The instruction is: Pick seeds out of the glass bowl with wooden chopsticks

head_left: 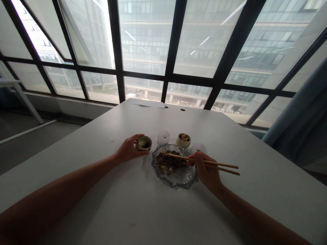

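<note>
My left hand [129,149] curls around a small round cup [144,143] with dark contents, on the white table [107,190]. My right hand [205,170] grips a pair of wooden chopsticks [217,165], their tips over a glass plate [178,178] that holds dark seeds and a few pale pieces. Behind the plate stand a small pale cup [163,137], a small bowl with tan pieces [183,140] and another pale cup [199,148] near my right hand.
A sheet of paper [148,103] lies at the table's far edge, close to the large black-framed window [168,76]. A blue curtain [301,112] hangs at the right. The leg of another white table [25,102] shows at the left.
</note>
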`<state>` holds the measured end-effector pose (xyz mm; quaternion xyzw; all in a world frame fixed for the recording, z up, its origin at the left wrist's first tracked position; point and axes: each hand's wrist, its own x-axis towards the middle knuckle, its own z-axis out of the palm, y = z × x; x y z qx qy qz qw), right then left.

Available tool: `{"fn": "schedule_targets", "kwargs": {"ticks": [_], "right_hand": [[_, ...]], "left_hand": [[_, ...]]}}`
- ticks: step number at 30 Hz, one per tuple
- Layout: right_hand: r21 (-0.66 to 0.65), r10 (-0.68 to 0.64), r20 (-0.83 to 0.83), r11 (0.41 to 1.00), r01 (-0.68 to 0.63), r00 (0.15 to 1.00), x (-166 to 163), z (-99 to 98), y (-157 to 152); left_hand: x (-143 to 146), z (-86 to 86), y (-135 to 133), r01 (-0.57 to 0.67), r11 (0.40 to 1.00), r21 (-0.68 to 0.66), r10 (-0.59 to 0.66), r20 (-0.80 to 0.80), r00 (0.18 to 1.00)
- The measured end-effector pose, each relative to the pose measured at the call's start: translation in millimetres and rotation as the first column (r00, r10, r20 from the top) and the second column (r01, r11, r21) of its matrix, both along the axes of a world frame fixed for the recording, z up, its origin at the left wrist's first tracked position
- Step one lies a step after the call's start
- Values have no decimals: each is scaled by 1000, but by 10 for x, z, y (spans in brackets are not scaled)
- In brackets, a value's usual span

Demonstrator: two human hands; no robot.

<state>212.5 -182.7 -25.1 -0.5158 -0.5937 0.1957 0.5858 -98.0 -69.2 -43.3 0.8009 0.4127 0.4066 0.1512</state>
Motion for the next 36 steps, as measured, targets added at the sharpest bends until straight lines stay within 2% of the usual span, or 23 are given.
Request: {"fn": "schedule_targets", "kwargs": {"ticks": [4,8,11,16,21,27,29,33,36], "right_hand": [[-9,-29,-214,1000,28,976,47,4,71],[-77,-45,-565,997,2,824,138,-43,206],[-100,-14,-646,993,-66,763,199,-100,260],[-41,123,-563,983,-176,817,259,-125,241],[72,144,-469,990,-124,872,260,-40,109],[144,172,-349,981,-129,921,189,66,-63],[170,98,-341,985,-42,935,216,93,-34],[232,-192,-227,941,245,955,360,131,89],[247,-292,-66,922,299,954,454,132,158]], "left_hand": [[4,27,-22,-5,999,-42,5,12,1000],[10,48,-34,-19,991,-130,25,46,999],[8,50,-31,-20,985,-170,31,59,998],[0,45,-23,-30,987,-156,38,49,998],[-10,37,-22,-23,987,-158,31,51,998],[-28,30,-36,-18,982,-187,31,68,997],[-34,31,-37,-18,981,-194,32,70,997],[-43,36,-32,-18,982,-189,30,62,998],[-43,37,-32,-26,984,-177,35,50,998]]}}
